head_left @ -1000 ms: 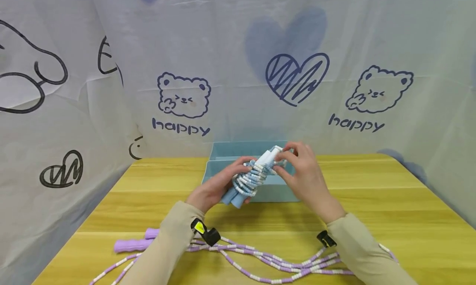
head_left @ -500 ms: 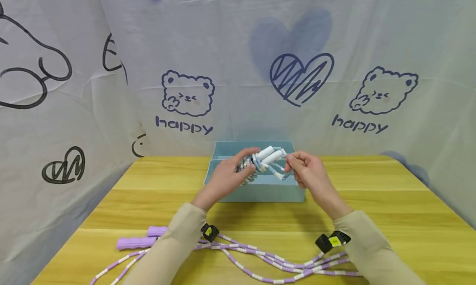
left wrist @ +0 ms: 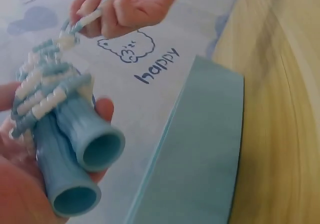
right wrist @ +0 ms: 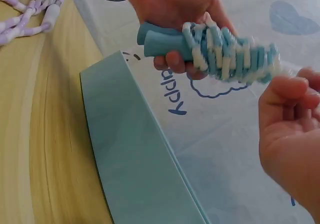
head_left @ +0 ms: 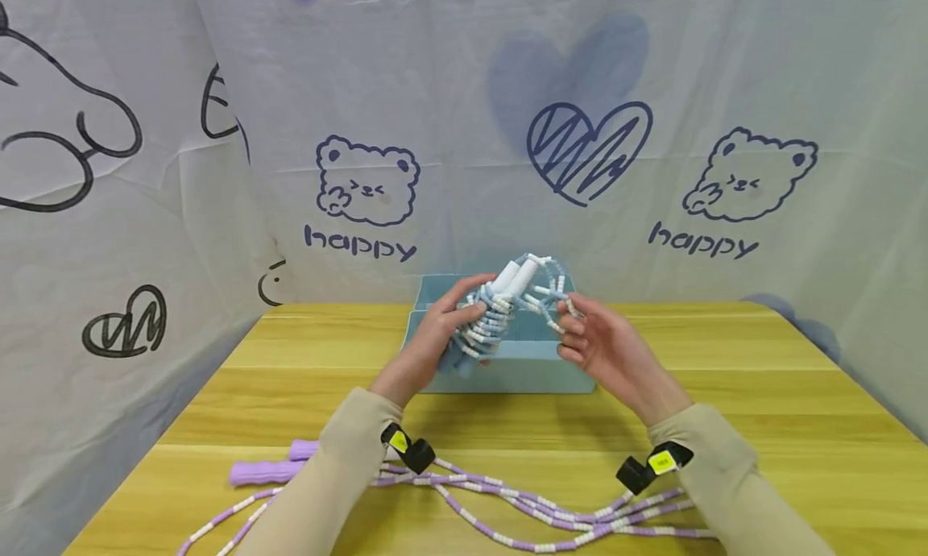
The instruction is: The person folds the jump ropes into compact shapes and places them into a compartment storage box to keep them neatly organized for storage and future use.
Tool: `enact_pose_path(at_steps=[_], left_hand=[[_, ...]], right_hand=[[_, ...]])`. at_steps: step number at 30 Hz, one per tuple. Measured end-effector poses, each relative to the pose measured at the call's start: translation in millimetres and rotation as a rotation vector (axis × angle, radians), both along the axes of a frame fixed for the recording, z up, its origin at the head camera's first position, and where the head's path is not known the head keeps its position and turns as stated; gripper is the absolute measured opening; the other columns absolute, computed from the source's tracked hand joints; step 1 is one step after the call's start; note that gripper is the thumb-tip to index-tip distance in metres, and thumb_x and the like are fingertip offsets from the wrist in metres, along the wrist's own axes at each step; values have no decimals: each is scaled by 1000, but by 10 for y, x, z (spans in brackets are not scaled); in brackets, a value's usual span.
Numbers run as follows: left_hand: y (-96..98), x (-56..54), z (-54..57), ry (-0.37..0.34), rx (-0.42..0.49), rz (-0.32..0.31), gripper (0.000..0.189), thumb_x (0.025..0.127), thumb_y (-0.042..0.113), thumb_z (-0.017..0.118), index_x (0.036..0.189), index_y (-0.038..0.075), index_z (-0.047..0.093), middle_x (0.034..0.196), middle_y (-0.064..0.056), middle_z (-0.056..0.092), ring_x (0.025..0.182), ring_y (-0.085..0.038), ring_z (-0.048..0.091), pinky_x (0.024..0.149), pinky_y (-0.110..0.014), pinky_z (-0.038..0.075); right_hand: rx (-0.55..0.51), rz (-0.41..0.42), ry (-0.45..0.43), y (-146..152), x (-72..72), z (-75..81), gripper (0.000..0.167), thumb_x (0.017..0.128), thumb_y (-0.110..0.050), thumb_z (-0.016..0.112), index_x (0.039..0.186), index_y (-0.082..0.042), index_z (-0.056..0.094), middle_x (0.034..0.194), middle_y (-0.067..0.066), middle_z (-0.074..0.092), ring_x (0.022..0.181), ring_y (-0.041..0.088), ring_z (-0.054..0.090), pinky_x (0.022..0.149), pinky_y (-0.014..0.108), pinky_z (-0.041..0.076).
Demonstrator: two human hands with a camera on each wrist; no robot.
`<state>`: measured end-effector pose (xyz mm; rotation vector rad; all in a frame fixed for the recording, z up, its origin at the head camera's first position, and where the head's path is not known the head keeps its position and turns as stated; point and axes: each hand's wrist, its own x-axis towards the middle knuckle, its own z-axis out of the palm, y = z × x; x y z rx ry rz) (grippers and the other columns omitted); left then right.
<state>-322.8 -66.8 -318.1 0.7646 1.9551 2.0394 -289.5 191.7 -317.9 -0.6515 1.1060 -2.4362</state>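
Two hands (head_left: 431, 333) (head_left: 613, 353) hold the blue-white rope (head_left: 491, 327) between them.

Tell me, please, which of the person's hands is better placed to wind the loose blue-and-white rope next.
Probably the right hand: it pinches the loose loops beside the handles, while the left hand is occupied gripping the wrapped bundle.

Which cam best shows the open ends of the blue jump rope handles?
Left wrist: both open ends face the camera, hollows clearly visible. Head shows them small and blurry, below the wound cord. Right wrist shows them side-on, one partly behind the other, openings out of sight.
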Motion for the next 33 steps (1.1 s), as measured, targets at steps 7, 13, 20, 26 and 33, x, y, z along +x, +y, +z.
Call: enact_pose_path(at_steps=[7, 13, 20, 26, 33], left_hand=[[82, 33, -30, -258, 287, -239, 44, 104, 22, 37, 148, 30, 39, 116, -13, 50, 80, -26, 55, 62, -42, 51], [186, 40, -60, -369, 482, -227, 45, 105, 21, 35, 149, 30, 36, 114, -11, 52, 78, -23, 54, 58, -37, 48], [213, 40, -82, -409, 586, -81, 45, 106, 26, 35, 150, 31, 36, 118, -12, 54, 72, -26, 54, 59, -37, 47], [278, 93, -67, -322, 586, -41, 44, 107, 27, 31, 151, 28, 32, 112, -12, 56, 66, -24, 54, 60, -35, 47], [410, 155, -50, -361, 568, 65, 40, 107, 40, 30, 130, 12, 47, 94, -8, 61, 62, -19, 56, 57, -30, 48]], right_hand=[[-30, 26, 174, 30, -10, -18, 36, 107, -18, 23, 84, -10, 49, 71, -1, 41, 64, 13, 30, 59, 26, 30], [294, -360, 578, -58, -43, -73, 26, 104, -10, 39, 86, -3, 56, 74, 7, 52, 64, 21, 46, 59, 31, 45], [838, -639, 914, -363, 70, -128, 51, 87, -20, 77, 126, -10, 45, 109, 4, 55, 87, 19, 55, 63, 31, 50], [1020, -815, 1097, -565, 154, -138, 89, 72, -33, 90, 136, -7, 35, 115, 7, 46, 95, 16, 48, 64, 28, 48], [1035, -927, 1305, -616, 236, -87, 77, 81, -39, 80, 136, 3, 46, 129, 17, 46, 111, 27, 50, 88, 36, 48]])
